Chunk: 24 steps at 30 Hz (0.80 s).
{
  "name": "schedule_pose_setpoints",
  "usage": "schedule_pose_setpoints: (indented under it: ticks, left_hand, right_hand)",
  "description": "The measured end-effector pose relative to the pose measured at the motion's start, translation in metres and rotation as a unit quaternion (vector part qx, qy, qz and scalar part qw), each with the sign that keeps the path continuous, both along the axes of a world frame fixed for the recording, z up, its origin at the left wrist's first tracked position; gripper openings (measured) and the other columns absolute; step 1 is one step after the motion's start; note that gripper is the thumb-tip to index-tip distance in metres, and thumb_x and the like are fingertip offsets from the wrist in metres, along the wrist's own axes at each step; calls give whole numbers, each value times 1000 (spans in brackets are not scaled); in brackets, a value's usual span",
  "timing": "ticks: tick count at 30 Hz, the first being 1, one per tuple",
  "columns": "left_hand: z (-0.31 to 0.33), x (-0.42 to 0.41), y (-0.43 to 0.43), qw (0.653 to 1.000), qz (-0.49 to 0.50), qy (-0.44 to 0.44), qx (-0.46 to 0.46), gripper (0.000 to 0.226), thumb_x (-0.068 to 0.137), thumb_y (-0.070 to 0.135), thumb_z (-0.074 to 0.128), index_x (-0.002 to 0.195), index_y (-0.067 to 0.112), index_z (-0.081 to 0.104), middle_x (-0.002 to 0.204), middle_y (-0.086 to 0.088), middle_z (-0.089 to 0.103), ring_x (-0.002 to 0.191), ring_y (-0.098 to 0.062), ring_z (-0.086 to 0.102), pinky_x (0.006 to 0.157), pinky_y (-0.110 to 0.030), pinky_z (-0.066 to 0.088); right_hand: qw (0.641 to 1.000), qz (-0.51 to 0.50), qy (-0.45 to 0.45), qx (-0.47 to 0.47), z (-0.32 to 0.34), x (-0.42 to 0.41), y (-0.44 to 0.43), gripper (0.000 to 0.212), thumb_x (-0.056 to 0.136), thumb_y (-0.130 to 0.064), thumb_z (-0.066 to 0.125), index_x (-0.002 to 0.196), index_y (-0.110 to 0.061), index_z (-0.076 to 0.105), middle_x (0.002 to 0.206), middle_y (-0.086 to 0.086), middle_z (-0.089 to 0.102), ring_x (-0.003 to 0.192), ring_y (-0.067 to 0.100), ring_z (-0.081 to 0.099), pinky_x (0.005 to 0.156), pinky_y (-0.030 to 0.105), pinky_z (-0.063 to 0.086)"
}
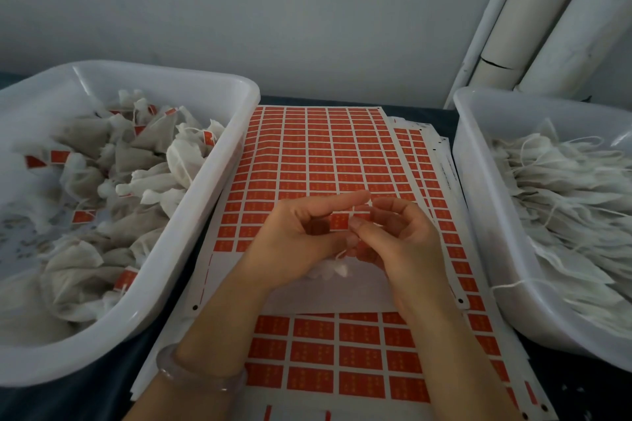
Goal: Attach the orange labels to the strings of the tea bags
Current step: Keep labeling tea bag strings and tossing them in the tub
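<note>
Where pale tubes [533, 27] lean on the wall behind, sheets of orange labels [318, 154] cover the desk [85, 400]. Both hands curled, fingertips meeting above the sheets — left hand [301, 243] grips a white tea bag [330, 270], right hand [400, 243] pinches its string [342, 254]. Left tub [191, 229]: labelled bags [136, 147]. Right tub [478, 181]: unlabelled bags [564, 188], strings loose.

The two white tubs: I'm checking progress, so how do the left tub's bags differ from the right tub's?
Bags in the left tub bulge with filling; those in the right tub lie flat. Many left tub bags carry orange labels; right tub strings are bare. Left tub's pile is jumbled, right tub's roughly aligned. Both tubs are white plastic.
</note>
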<state>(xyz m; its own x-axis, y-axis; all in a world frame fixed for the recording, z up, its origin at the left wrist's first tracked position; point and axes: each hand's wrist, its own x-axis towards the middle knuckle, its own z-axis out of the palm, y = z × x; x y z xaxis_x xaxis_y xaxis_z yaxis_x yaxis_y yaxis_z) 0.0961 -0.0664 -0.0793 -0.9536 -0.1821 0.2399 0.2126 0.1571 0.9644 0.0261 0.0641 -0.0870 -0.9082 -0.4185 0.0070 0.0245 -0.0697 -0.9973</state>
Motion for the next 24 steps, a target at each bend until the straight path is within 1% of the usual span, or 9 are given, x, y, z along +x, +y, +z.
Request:
schedule_pose_setpoints:
  ticks: [4, 7, 10, 12, 14, 16, 19, 21, 24]
  left_hand:
    - [2, 1, 1, 1000, 6, 9, -4, 44, 83, -1, 64, 119, 25, 63, 81, 1, 74, 63, -27, 68, 60, -32, 58]
    - [0, 1, 0, 1000, 9, 10, 26, 43, 79, 11, 67, 118, 28, 64, 88, -24, 70, 76, -55, 61, 72, -60, 54]
    - [-1, 1, -1, 1000, 7, 6, 27, 43, 79, 10, 68, 118, 28, 65, 91, -26, 69, 80, -58, 60, 75, -64, 51]
    - [0, 0, 0, 1000, 14, -1, 22, 44, 80, 7, 68, 118, 27, 64, 97, -15, 72, 85, -49, 64, 74, -59, 54]
    - [1, -1, 0, 999, 40, 1, 30, 44, 76, 16, 70, 118, 27, 63, 104, 4, 71, 88, -24, 70, 71, -34, 59]
    - [1, -2, 1, 997, 73, 3, 32, 45, 71, 23, 71, 115, 27, 63, 96, 8, 71, 82, -13, 70, 66, -20, 55]
    - [1, -4, 1, 992, 123, -11, 31, 27, 76, 16, 71, 101, 25, 65, 76, 6, 71, 69, -9, 69, 56, -13, 50]
    - [0, -5, 1, 988, 146, -22, 40, 20, 78, 10, 70, 93, 22, 63, 73, 6, 71, 66, -7, 68, 53, -11, 48]
    - [-2, -6, 2, 983, 183, -19, 15, 17, 76, 13, 74, 84, 17, 60, 75, 4, 69, 66, -8, 67, 55, -13, 49]
  right_hand:
    - [1000, 13, 3, -28, 2, 2, 1, 30, 78, -3, 72, 98, -23, 62, 80, -4, 74, 72, 15, 72, 57, 22, 55]
    - [999, 16, 1, -46, 2, 2, 1, 29, 79, -2, 70, 98, -21, 61, 81, -1, 74, 75, 17, 72, 61, 25, 56]
    - [998, 24, -16, -60, 2, 1, 1, 27, 80, -1, 69, 98, -19, 60, 78, 0, 74, 73, 18, 72, 61, 24, 56]
    - [998, 28, -19, -61, 3, 1, 2, 25, 81, -1, 67, 97, -17, 58, 77, -1, 73, 73, 17, 72, 61, 23, 56]
    - [998, 22, -12, -51, 2, 1, 2, 23, 82, -4, 67, 96, -18, 55, 77, -5, 73, 74, 13, 72, 60, 19, 55]
    - [999, 9, -1, -38, 2, 0, 2, 23, 82, -7, 69, 96, -19, 54, 78, -9, 73, 75, 9, 71, 59, 15, 53]
    - [999, 1, 1, -40, 1, -1, 2, 28, 78, -8, 73, 96, -21, 56, 80, -9, 73, 76, 9, 71, 62, 16, 55]
    - [999, -7, 3, -41, 0, -1, 2, 27, 76, -9, 74, 95, -23, 62, 82, -8, 74, 79, 10, 71, 67, 21, 57]
    - [999, -6, 28, -31, -1, -1, 2, 21, 80, -8, 71, 86, -27, 71, 85, -7, 74, 82, 11, 71, 70, 24, 58]
